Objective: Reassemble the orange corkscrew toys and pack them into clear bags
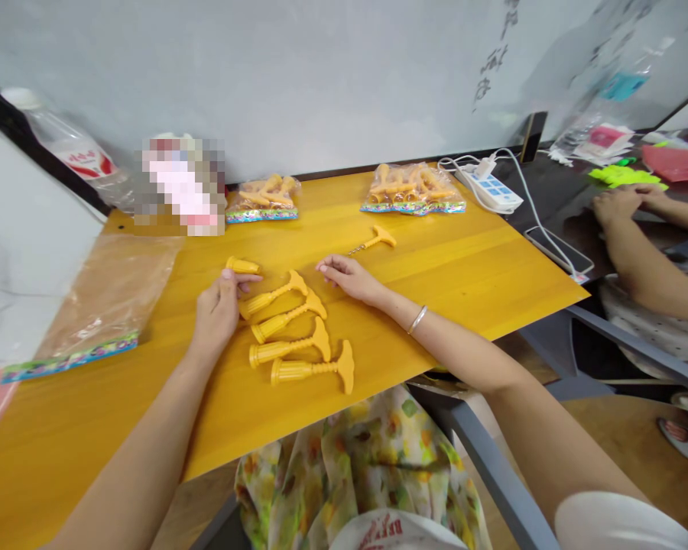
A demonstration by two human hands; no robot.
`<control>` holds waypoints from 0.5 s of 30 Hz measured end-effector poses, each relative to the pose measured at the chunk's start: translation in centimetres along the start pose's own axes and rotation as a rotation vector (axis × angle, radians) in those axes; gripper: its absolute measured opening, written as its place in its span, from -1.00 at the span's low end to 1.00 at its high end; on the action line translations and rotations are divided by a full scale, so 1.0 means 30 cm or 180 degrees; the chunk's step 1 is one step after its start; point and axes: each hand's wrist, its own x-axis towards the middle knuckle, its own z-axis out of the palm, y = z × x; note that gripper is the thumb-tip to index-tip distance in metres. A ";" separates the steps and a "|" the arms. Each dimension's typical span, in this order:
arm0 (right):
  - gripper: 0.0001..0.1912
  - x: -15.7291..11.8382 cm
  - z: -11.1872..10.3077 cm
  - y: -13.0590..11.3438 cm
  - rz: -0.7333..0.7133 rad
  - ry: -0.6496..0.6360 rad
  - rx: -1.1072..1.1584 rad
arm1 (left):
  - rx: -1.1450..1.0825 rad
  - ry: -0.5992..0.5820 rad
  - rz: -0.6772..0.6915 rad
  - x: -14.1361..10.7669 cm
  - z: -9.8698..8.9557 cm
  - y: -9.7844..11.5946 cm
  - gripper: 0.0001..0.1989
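Note:
My left hand (218, 305) grips a short yellow ribbed sheath (244, 266) at its wide end, between thumb and fingers. My right hand (348, 278) is loosely closed above the table, with nothing visible in its fingers. Just beyond it lies a yellow T-handled corkscrew (378, 238), its metal spiral bare and pointing toward that hand. Between my hands and nearer to me, several sheathed yellow corkscrews (313, 371) lie in a row, ribbed sheaths to the left and T-handles to the right.
Two clear bags of yellow corkscrews (264, 197) (413, 187) lie by the whiteboard. An opened plastic bag (108, 298) is at left, near a bottle (80, 153). A power strip (490, 187) and phone (559, 248) are at right, where another person's hands (624, 202) work.

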 end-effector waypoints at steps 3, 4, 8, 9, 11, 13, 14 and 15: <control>-0.85 0.000 0.000 0.001 0.0003 0.0010 0.0002 | -0.0020 0.0000 -0.0022 0.001 0.000 -0.003 -0.26; -0.85 -0.001 -0.001 0.001 0.0011 0.0014 0.0007 | -0.0030 -0.0006 -0.0027 0.002 0.000 -0.003 -0.26; -0.85 -0.002 -0.003 -0.004 0.0003 -0.0015 0.0008 | -0.0029 -0.0006 -0.0020 0.002 0.000 -0.004 -0.24; -0.86 -0.003 -0.003 -0.006 -0.0004 -0.0021 0.0004 | -0.0027 -0.0011 -0.0015 0.003 0.000 -0.005 -0.23; -0.86 -0.003 -0.002 -0.008 0.0000 -0.0016 -0.0009 | -0.0035 -0.0022 0.0007 0.004 0.000 -0.008 -0.23; -0.86 -0.003 0.002 -0.007 0.0011 -0.0007 -0.0025 | -0.0022 -0.0035 0.0039 0.005 0.000 -0.012 -0.23; -0.85 -0.003 0.003 -0.005 0.0012 -0.0009 -0.0032 | -0.0005 -0.0031 0.0057 0.006 0.000 -0.014 -0.23; -0.84 -0.001 0.004 -0.002 0.0007 -0.0019 -0.0036 | 0.0006 -0.0019 0.0072 0.007 -0.001 -0.015 -0.23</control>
